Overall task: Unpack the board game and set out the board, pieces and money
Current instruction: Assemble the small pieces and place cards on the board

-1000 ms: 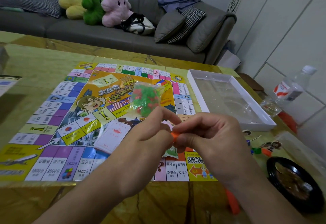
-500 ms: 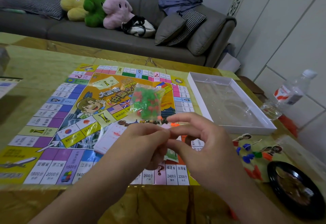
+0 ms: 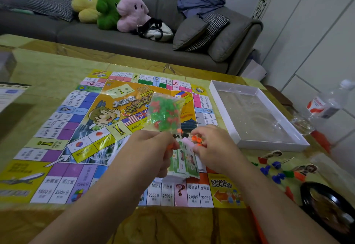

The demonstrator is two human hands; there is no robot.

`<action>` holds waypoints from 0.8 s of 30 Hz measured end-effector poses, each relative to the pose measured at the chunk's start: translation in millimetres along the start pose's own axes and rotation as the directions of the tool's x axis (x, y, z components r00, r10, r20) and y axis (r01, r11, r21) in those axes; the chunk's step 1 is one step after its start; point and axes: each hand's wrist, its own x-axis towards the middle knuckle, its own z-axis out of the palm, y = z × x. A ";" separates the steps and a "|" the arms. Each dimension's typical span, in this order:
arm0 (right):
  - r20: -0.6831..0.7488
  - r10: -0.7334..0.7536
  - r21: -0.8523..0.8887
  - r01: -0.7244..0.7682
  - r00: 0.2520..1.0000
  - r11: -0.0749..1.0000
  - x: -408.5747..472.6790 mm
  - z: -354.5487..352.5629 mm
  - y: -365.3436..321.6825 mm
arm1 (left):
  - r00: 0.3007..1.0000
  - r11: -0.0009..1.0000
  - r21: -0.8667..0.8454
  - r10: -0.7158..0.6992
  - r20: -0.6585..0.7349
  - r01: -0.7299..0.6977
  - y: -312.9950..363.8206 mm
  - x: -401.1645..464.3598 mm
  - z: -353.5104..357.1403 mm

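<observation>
Three plush toys (image 3: 109, 8) line the grey sofa (image 3: 134, 40) behind the table (image 3: 48, 67).

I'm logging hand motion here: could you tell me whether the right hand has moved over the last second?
Yes. The right hand has moved away from the person, up the game board.

board (image 3: 63, 128): thin printed paper, slightly glossy, creases seen left of the left hand (image 3: 151, 151)
bag of pieces (image 3: 165, 112): clear crinkly plastic film, shiny, pinched just above the left hand; green and red plastic bits inside
money (image 3: 184, 160): printed paper notes in glossy wrap, between both hands
box tray (image 3: 238, 141): white matt cardboard, right of the right hand (image 3: 215, 147)
table (image 3: 48, 67): polished stone-look top, very glossy
sofa (image 3: 115, 38): grey matt cloth, far beyond the hands
bottle (image 3: 326, 103): clear plastic, far right
</observation>
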 end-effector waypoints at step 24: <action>-0.169 0.020 0.781 0.121 0.985 0.612 -83.5 -41.0 -31.1 | 0.992 0.999 0.008 -0.044 0.119 0.044 -23.6 -8.0 17.4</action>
